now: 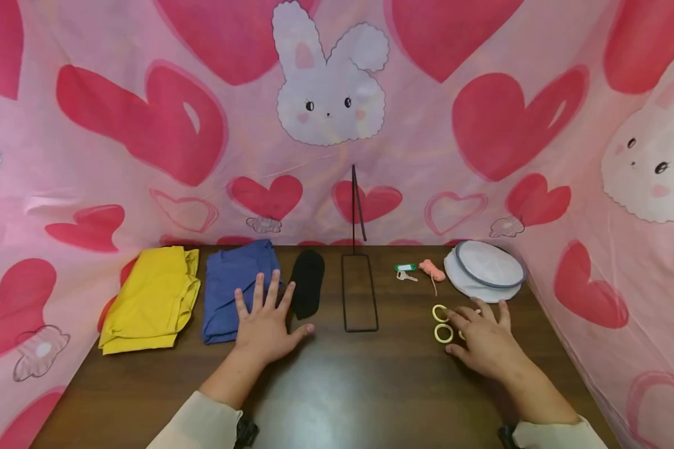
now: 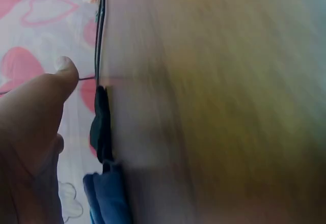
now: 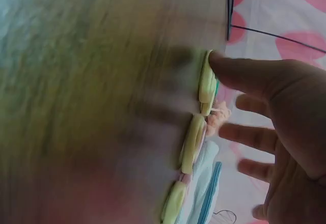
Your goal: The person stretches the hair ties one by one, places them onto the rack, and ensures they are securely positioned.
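My left hand [image 1: 266,330] is spread wide over the front right part of a folded blue cloth [image 1: 219,293], its thumb pointing right. A black sock [image 1: 307,280] lies just beyond that thumb. On the right, my right hand [image 1: 491,340] hovers low over several pale yellow rings [image 1: 435,333], with fingers apart and slightly bent. Its thumb comes right up to one yellow ring [image 3: 205,81] in the right wrist view. Part of the rings is hidden under the hand. No object shows between the fingers of either hand.
A thin black wire stand [image 1: 344,293] rises mid-table. Right of it lie a key [image 1: 407,276] with a green tag [image 1: 405,267], a coral yarn bundle [image 1: 431,270] and a white fabric piece with a blue-grey rim [image 1: 466,290]. A folded yellow cloth [image 1: 151,293] sits far left.
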A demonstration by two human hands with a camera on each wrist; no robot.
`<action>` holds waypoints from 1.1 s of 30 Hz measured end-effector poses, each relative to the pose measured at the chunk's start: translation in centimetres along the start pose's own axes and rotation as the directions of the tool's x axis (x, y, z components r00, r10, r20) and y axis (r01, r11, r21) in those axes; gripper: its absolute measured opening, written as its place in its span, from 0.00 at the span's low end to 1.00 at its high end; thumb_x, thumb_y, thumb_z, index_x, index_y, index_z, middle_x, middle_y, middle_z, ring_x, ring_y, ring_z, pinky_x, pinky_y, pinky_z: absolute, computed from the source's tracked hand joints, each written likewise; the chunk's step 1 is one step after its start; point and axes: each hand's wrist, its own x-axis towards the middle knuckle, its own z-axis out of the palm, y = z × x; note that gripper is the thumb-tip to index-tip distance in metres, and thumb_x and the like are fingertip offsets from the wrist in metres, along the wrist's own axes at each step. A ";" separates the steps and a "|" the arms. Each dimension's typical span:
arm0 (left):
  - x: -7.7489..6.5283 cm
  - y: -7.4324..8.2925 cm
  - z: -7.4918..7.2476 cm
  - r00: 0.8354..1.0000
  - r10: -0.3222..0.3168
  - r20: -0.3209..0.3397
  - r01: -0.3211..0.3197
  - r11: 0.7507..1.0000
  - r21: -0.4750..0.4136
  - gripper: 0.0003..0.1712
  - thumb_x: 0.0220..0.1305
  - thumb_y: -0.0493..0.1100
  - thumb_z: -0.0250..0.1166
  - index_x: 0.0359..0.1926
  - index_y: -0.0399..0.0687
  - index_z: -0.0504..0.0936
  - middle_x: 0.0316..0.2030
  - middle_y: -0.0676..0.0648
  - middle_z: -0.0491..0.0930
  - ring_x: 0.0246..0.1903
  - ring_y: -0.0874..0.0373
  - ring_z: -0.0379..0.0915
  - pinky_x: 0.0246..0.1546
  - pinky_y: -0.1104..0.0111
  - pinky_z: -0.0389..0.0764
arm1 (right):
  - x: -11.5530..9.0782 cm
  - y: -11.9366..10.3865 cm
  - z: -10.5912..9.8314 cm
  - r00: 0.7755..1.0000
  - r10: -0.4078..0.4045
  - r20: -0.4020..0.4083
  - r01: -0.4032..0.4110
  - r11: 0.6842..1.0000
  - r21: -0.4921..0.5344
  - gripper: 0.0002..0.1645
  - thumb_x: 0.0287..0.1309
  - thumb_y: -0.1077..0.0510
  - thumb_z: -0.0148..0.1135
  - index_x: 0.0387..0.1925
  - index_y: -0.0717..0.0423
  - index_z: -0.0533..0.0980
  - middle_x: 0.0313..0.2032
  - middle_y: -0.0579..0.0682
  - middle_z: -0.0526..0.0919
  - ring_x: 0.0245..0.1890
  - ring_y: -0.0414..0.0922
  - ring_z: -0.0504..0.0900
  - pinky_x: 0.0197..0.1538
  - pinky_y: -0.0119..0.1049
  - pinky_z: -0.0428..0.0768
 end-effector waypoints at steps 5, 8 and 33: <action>0.7 1.3 0.4 1.000 0.018 0.023 -0.017 0.998 -0.056 0.59 0.59 0.82 0.59 0.83 0.63 0.55 0.84 0.45 0.33 0.81 0.38 0.23 0.70 0.32 0.20 | 0.3 -0.3 0.3 1.000 -0.019 0.009 0.019 1.000 -0.004 0.36 0.43 0.52 0.85 0.58 0.50 0.85 0.50 0.54 0.86 0.60 0.61 0.75 0.62 0.78 0.51; 1.2 2.0 0.6 0.999 0.025 0.040 -0.022 0.997 -0.077 0.58 0.60 0.82 0.59 0.83 0.64 0.54 0.84 0.46 0.32 0.81 0.40 0.21 0.70 0.32 0.23 | 0.6 -0.5 0.3 1.000 -0.024 0.009 0.024 1.000 -0.003 0.32 0.42 0.54 0.85 0.54 0.51 0.86 0.49 0.55 0.87 0.58 0.59 0.77 0.61 0.76 0.53; 4.2 6.6 2.0 0.986 0.140 0.094 -0.120 0.974 -0.192 0.49 0.67 0.77 0.57 0.81 0.65 0.60 0.83 0.47 0.43 0.81 0.41 0.32 0.72 0.31 0.31 | 2.5 -1.6 0.2 0.987 -0.127 -0.097 0.130 0.991 0.034 0.15 0.52 0.55 0.78 0.44 0.51 0.87 0.41 0.46 0.89 0.49 0.51 0.80 0.59 0.65 0.66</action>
